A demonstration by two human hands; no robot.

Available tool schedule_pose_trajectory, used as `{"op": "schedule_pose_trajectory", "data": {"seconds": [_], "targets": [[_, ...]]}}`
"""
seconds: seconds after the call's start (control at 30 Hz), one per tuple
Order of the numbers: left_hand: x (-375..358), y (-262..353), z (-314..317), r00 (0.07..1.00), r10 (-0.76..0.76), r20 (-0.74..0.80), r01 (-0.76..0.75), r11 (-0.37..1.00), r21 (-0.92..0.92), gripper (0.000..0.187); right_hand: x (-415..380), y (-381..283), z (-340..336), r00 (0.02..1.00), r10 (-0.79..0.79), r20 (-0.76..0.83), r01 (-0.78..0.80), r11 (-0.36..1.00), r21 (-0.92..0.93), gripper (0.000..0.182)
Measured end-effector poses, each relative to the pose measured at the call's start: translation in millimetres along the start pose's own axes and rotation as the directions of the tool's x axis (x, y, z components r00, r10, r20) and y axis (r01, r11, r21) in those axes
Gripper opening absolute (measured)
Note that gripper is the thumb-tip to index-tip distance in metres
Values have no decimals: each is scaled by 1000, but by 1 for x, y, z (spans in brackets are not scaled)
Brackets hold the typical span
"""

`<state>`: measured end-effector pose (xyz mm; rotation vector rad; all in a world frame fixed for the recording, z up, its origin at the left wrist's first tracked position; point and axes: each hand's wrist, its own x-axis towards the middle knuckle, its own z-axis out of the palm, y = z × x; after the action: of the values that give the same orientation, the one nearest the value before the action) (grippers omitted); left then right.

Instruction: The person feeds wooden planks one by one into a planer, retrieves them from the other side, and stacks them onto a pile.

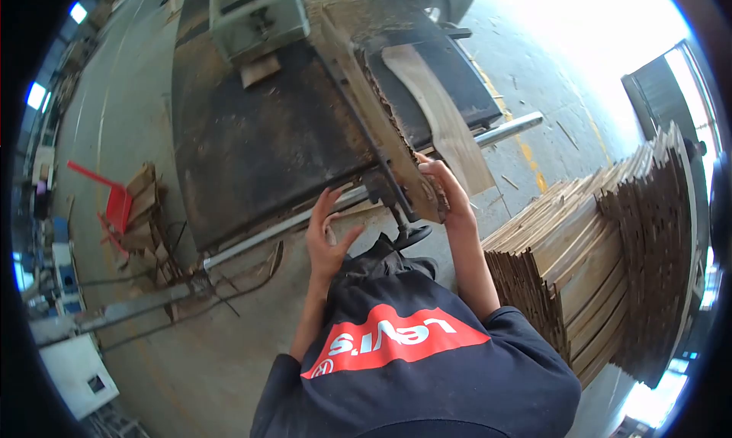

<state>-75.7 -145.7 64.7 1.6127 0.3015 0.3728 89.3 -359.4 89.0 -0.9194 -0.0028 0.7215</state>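
My right hand [448,192] grips the near end of a rough wooden board [402,157] with a ragged bark edge. The board stretches away from me along a dark metal fence [358,118] on the machine table [259,148]. My left hand [328,238] is at the table's front edge, near the metal rail [259,236]. Its fingers and thumb are spread, with nothing held. Right of the fence lies a pale plank [438,102] with a wavy edge, its near end overhanging the table. Beneath the fence's near end is a black handle [412,237].
A grey machine housing [259,26] stands over the far table, with a small wood offcut [261,70] beside it. Tall stacks of boards [587,263] rise at my right. A red dustpan [118,205] and wood scraps [149,224] are at left.
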Motion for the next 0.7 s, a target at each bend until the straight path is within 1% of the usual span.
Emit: {"op": "schedule_pose_trajectory", "data": {"seconds": [0.03, 0.07, 0.1, 0.13, 0.17, 0.2, 0.23, 0.27, 0.3, 0.37, 0.4, 0.43, 0.47, 0.5, 0.53, 0.57, 0.6, 0.63, 0.67, 0.7], "targets": [[1, 4, -1, 993, -9, 115, 17, 998, -63, 112, 0, 5, 16, 999, 32, 16, -32, 999, -2, 64], [2, 9, -4, 996, -27, 86, 32, 998, -58, 112, -2, 7, 31, 971, 152, 185, -186, 964, 188, 64], [5, 19, -8, 981, 145, 133, -162, 978, 133, 126, -6, 9, 47, 906, 229, 356, -355, 868, 346, 65], [3, 27, -11, 931, 290, 223, -349, 886, 304, 140, -7, 15, 57, 855, 173, 488, -407, 808, 426, 65], [0, 33, -12, 937, 275, 215, -333, 890, 312, 140, 1, 32, 51, 852, 187, 490, -422, 799, 428, 65], [-1, 39, -14, 955, 206, 213, -264, 918, 295, 151, 15, 57, 37, 863, 211, 458, -456, 716, 529, 65], [-3, 42, -16, 967, 137, 214, -194, 941, 278, 161, 22, 70, 41, 872, 238, 428, -475, 622, 622, 64], [-8, 40, -19, 984, 43, 170, -93, 951, 296, 160, 28, 81, 44, 823, 201, 531, -542, 557, 629, 60], [-12, 31, -24, 985, 41, 165, -90, 949, 303, 160, 27, 85, 51, 819, 202, 538, -549, 552, 628, 60], [-17, 9, -39, 990, 111, 84, -139, 806, 575, 156, 24, 92, 63, 820, 357, 448, -564, 642, 520, 53], [-16, 6, -47, 991, 112, 74, -135, 803, 580, 156, 29, 97, 57, 845, 427, 320, -531, 742, 410, 48], [-15, 4, -54, 989, 113, 94, -147, 752, 643, 153, 34, 103, 49, 838, 434, 330, -541, 740, 401, 48], [-15, 2, -58, 988, 110, 112, -157, 697, 700, 151, 38, 109, 42, 850, 478, 222, -525, 806, 274, 46], [-14, -2, -61, 989, 113, 95, -147, 694, 705, 151, 41, 110, 41, 860, 499, 109, -510, 849, 135, 44], [-13, -8, -63, 990, 105, 97, -143, 671, 727, 150, 43, 109, 43, 876, 478, 59, -481, 874, 72, 39], [-12, -13, -66, 990, 98, 100, -140, 648, 748, 149, 49, 115, 43, 873, 482, 71, -486, 872, 62, 39], [-10, -17, -66, 991, 100, 89, -133, 646, 751, 149, 52, 120, 48, 974, 227, 18, -218, 950, -223, 36], [-8, -22, -63, 994, 76, 78, -109, 613, 783, 149, 54, 123, 52, 997, -54, 45, 70, 869, -490, 34], [-4, -27, -62, 996, 54, 71, -89, 578, 811, 150, 56, 126, 55, 996, -77, -55, 26, 776, -630, 34], [1, -29, -62, 996, 59, 72, -93, 577, 811, 150, 61, 132, 58, 995, -82, -53, 30, 776, -630, 34]]}}
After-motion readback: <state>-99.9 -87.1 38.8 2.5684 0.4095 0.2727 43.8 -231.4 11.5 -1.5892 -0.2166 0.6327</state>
